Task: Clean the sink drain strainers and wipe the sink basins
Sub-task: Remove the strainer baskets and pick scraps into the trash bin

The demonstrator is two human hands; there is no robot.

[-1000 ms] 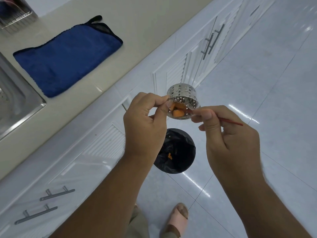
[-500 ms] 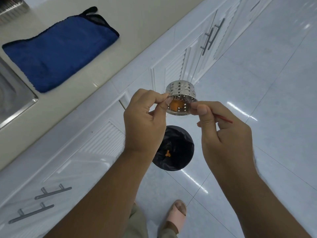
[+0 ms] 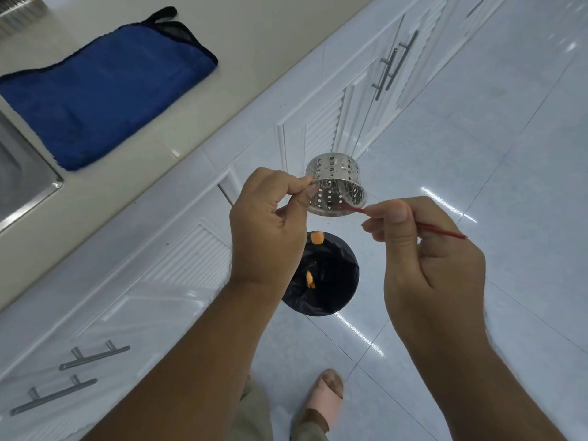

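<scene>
My left hand (image 3: 267, 224) pinches the rim of a perforated steel drain strainer (image 3: 334, 176), held tipped over a black-lined bin (image 3: 327, 288) on the floor. In my right hand (image 3: 423, 246) is a thin red stick (image 3: 442, 231) whose tip reaches into the strainer's mouth. An orange food scrap (image 3: 317, 237) is in mid-air just below the strainer. More orange bits (image 3: 309, 279) lie inside the bin. No orange shows inside the strainer.
A folded blue cloth (image 3: 105, 87) lies on the beige counter (image 3: 261, 36). The steel sink's corner (image 3: 28, 183) shows at the left edge. White cabinet doors with bar handles (image 3: 391, 65) run below. My foot in a pink sandal (image 3: 324, 399) stands on the glossy tiled floor.
The orange scraps that sat inside the strainer have come out; one is falling toward the bin. The stick's tip has pushed further into the strainer.
</scene>
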